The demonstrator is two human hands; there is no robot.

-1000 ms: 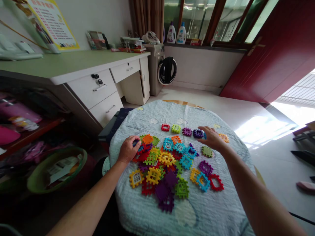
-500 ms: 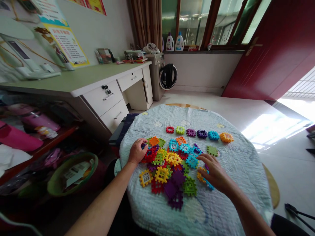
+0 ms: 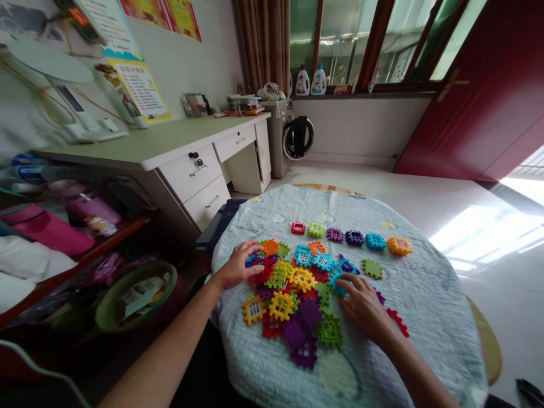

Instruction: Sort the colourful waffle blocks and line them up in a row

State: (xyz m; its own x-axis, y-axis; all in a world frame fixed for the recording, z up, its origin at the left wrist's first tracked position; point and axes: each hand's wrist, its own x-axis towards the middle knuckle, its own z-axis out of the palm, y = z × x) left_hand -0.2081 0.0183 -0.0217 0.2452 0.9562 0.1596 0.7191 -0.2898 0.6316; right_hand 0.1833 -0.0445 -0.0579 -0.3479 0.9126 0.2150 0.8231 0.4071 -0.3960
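Observation:
Square interlocking plastic building pieces in many colours lie heaped on the cloth-covered table. My left hand point(image 3: 238, 267) rests at the heap's left side, thumb and fingers apart around a blue piece point(image 3: 254, 259) and touching the red pieces next to it. On the right, my right hand point(image 3: 364, 306) reaches in with fingers spread, its fingertips on a light-blue piece point(image 3: 336, 281). Yellow pieces point(image 3: 301, 279) sit mid-heap, and dark purple panels point(image 3: 309, 313) lie nearest me. A red piece point(image 3: 397, 322) shows beyond my right wrist, partly covered.
Behind the heap runs a row of small block stacks, from a red one point(image 3: 298, 228) to an orange one point(image 3: 399, 245). A lone green piece point(image 3: 373, 268) lies near them. A desk point(image 3: 170, 141) stands at left, above a green bin point(image 3: 106, 317).
My left hand has loosened its fingers over the blue piece. The right hand has moved onto the light-blue piece, and a red piece now shows to its right. The camera view has shifted slightly.

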